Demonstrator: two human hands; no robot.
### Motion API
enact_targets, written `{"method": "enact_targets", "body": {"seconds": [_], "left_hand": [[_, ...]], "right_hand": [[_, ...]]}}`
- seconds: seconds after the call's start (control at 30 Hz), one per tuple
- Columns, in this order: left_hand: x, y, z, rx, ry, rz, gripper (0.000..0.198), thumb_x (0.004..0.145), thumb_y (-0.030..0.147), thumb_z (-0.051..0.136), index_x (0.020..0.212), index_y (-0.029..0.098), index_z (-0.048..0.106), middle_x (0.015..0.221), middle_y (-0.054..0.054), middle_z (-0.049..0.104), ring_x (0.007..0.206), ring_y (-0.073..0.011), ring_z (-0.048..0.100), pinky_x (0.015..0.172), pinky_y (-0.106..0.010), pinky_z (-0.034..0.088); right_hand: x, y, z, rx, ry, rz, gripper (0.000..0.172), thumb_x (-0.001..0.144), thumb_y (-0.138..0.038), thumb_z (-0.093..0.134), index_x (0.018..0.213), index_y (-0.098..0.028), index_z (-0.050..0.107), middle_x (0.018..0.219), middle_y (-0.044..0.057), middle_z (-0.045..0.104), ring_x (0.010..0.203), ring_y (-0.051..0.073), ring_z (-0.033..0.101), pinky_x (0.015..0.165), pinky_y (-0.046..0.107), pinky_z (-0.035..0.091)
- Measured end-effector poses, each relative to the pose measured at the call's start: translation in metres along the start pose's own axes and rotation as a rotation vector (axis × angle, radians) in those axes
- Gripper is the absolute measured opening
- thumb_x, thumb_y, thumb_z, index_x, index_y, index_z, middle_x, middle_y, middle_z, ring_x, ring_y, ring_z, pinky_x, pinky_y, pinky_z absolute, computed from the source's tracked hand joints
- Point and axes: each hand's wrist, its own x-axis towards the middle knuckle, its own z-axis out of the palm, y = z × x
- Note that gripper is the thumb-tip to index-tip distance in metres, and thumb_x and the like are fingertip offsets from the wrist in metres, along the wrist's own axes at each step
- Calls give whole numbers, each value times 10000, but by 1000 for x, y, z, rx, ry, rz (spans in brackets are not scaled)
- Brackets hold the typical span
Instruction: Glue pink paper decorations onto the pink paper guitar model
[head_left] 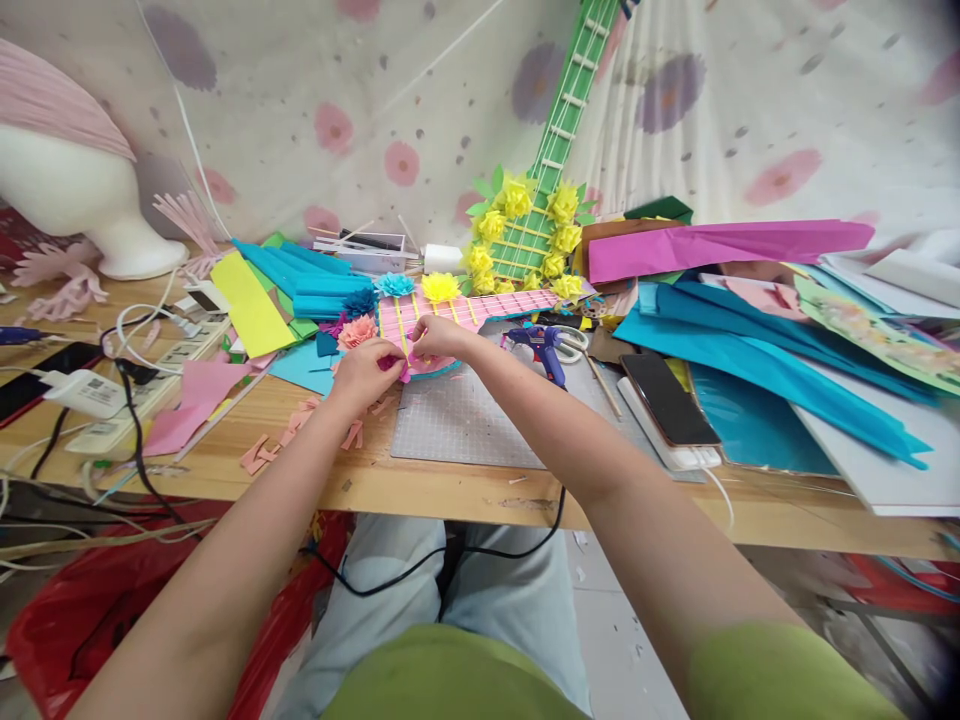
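Magenta paper (pixel 406 378) was pinched by the left hand (pixel 366 371); the right hand's (pixel 440 339) fingers were curled, grip unclear, over a pink, yellow-barred guitar (pixel 480 311).

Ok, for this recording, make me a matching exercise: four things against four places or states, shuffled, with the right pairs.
Things
1. pink guitar-shaped piece
2. green guitar neck
3. cutting mat
4. red plastic bag

Places or states
A. grey, flat on the table
B. lower than the tabletop, picture's left
C. at the left hand and right hand
D. tilted, before the flowered curtain

Pairs: 1-C, 2-D, 3-A, 4-B
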Motion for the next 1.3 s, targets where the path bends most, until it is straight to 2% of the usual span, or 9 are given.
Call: {"method": "enact_targets", "body": {"seconds": [0.3,0.47,0.53,0.67,0.8,0.97,1.3], "left_hand": [[0,0,0,-7,10,0,153,751,244,574,784,188,712,894,-43,715,858,-180,641,753,-276,496],[-1,-1,-1,-20,31,10,151,752,248,572,786,193,709,879,-34,714,836,-170,637,745,-267,494],[-1,-2,-1,-25,36,10,151,751,247,569,783,195,707,881,-32,715,841,-169,637,749,-268,495],[-1,-3,0,-28,34,10,143,745,233,569,776,198,704,881,-29,715,839,-169,636,758,-270,496],[-1,-2,0,-28,33,5,146,747,237,566,775,204,705,880,-26,712,827,-167,634,756,-266,499],[-1,-1,-1,-24,37,-1,171,739,248,554,779,205,715,890,-30,716,849,-175,637,768,-272,502],[1,0,-2,0,28,-8,177,737,243,554,776,211,723,886,-35,717,854,-181,639,781,-278,499]], "right_hand": [[4,2,3,123,-28,-5,269,655,-66,669,711,-199,443,525,-26,562,528,133,571,506,230,445],[-7,2,-5,254,-105,-20,188,738,-131,636,737,-190,458,609,2,627,560,127,600,533,232,470],[-11,4,-6,274,-90,-19,185,736,-116,623,782,-192,461,642,-2,642,572,127,609,547,233,476],[-13,11,-2,139,0,-174,285,666,-22,602,859,-191,478,766,-4,677,686,125,635,637,231,479],[-11,15,9,-68,63,-331,296,676,-65,612,927,-180,505,838,9,692,776,131,638,722,247,454],[-10,11,16,-135,74,-306,318,671,-81,622,941,-197,499,854,-5,693,781,134,627,676,229,423],[-11,8,15,-172,40,-281,363,675,-133,653,986,-196,476,883,7,681,798,138,627,665,221,408]]}}
